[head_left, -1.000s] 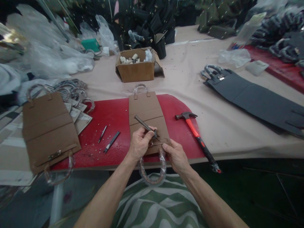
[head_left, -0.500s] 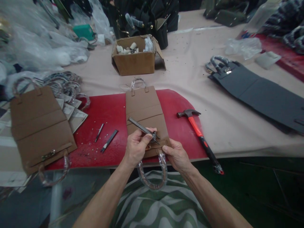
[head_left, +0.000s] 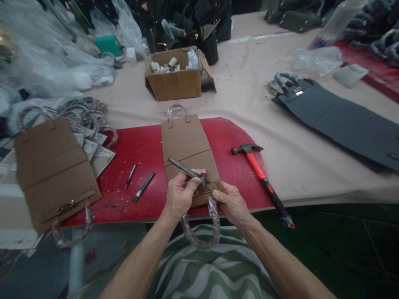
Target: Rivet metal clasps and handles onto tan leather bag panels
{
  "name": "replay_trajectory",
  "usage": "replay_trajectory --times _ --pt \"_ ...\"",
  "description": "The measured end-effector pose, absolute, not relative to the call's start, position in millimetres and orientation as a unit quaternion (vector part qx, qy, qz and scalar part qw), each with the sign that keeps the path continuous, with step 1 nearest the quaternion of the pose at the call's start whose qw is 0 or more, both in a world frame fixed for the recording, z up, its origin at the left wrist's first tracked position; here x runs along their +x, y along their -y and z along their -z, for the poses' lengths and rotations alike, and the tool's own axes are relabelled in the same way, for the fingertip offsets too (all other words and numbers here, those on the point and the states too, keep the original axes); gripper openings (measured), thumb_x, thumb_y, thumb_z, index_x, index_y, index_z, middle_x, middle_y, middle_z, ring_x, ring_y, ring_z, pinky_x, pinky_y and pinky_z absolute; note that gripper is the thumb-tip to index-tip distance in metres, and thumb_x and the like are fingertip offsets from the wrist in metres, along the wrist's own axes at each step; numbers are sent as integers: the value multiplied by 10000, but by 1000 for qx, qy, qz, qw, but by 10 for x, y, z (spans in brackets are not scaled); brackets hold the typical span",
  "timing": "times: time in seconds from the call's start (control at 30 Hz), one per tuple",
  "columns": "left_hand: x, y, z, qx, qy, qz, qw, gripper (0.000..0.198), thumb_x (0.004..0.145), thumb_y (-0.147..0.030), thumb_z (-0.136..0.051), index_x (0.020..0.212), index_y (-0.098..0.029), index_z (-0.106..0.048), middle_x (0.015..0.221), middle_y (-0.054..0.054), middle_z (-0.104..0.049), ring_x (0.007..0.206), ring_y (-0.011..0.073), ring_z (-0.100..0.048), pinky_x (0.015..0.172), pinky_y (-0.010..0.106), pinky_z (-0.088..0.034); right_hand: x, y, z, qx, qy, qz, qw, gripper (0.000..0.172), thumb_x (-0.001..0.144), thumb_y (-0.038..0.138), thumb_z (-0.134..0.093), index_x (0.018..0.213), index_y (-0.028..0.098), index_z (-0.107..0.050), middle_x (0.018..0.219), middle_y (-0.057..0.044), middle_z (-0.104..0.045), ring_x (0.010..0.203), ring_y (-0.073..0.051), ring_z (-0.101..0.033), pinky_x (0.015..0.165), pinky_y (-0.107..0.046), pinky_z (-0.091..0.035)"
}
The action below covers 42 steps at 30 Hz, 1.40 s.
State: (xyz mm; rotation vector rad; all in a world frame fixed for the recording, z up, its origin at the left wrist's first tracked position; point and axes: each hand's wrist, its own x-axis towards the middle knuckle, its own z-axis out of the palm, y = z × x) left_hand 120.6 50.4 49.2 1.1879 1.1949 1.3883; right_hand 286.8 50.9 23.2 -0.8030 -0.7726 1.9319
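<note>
Since half a second earlier, the far end of the flat tan-brown bag panel with plastic-wrapped handles (head_left: 188,141) has swung slightly left; both hands keep almost the same pose.

At far left lies another flat brown bag panel (head_left: 51,153), partly over pale sheets, with a shiny metal clasp (head_left: 65,205) on the strap near its lower end; that fitting looks done. Next, on the glossy red board (head_left: 124,145), lie a slim silver-dark rod tool (head_left: 130,176) and a flat dark blade-like tool (head_left: 144,187), among small pale bits.

The left hand (head_left: 181,193) is closed in a pinch around a long dark metal tool with a thin tip (head_left: 182,167), pointed at the brown strap (head_left: 215,186) on the tan-brown panel's near end. This panel lies on the board before the person, a handle at each end. The right hand (head_left: 229,199) grips its right edge, thumb on the strap end.

Both handles appear attached, while the strap work seems unfinished; the left hand hides too much to tell what remains.

To the right rests a claw hammer with a red-and-black handle (head_left: 263,180), untouched, then a long dark grey bag panel (head_left: 339,120).
</note>
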Motion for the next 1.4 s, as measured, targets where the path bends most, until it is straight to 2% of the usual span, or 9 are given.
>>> replay_trajectory --times 0.2,0.43,0.53,0.7,0.87,1.2,1.4 --pt "1204 -504 -470 481 -481 -574 455 188 916 -325 -675 1018 -169 -696 1098 89 -732 1035 205 -691 975 322 -542 2869 -498 -174 -303 315 -779 450 236 768 349 -833 786 195 -656 692 9 -475 596 -146 -382 804 -343 -478" --pt "1215 -493 -474 486 -479 -576 450 200 919 -333 -669 1021 -161 -685 1096 95 -730 1038 209 -691 952 323 -552 2864 -492 -220 -313 317 -775 447 274 738 376 -844 778 196 -640 681 8 -476 626 -170 -441 784 -336 -469" --pt "1221 -493 -490 492 -485 -567 448 214 918 -346 -666 1018 -158 -686 1099 102 -729 1047 217 -688 943 324 -556 2853 -494 -209 -315 323 -770 450 290 741 391 -841 792 192 -636 680 7 -477 623 -169 -438 732 -316 -456" --pt "1242 -500 -513 506 -504 -553 429 209 916 -342 -655 1009 -157 -682 1092 106 -728 1047 220 -688 926 318 -562 2904 -500 -162 -310 365 -759 440 331 787 428 -811 875 148 -659 697 -4 -519 591 -133 -418 569 -234 -358" --pt "1262 -524 -496 515 -500 -549 427 205 911 -333 -646 999 -151 -675 1083 112 -724 1050 226 -685 932 331 -562 3017 -500 -205 -357 446 -728 380 347 812 454 -778 837 125 -668 673 -40 -600 564 -156 -502 543 -248 -394" --pt "1296 -520 -574 534 -520 -532 402 150 892 -272 -634 975 -156 -678 1049 105 -738 1012 221 -701 888 308 -571 3001 -533 -171 -359 404 -742 397 334 740 445 -804 745 139 -669 658 -43 -602 499 -131 -471 469 -229 -348" --pt "1320 -501 -599 571 -522 -517 366 129 883 -209 -605 983 -173 -678 1075 90 -730 1048 216 -686 935 316 -549 3016 -535 -178 -371 391 -752 380 342 729 441 -810 752 133 -663 663 -51 -615 484 -124 -473 467 -224 -360"
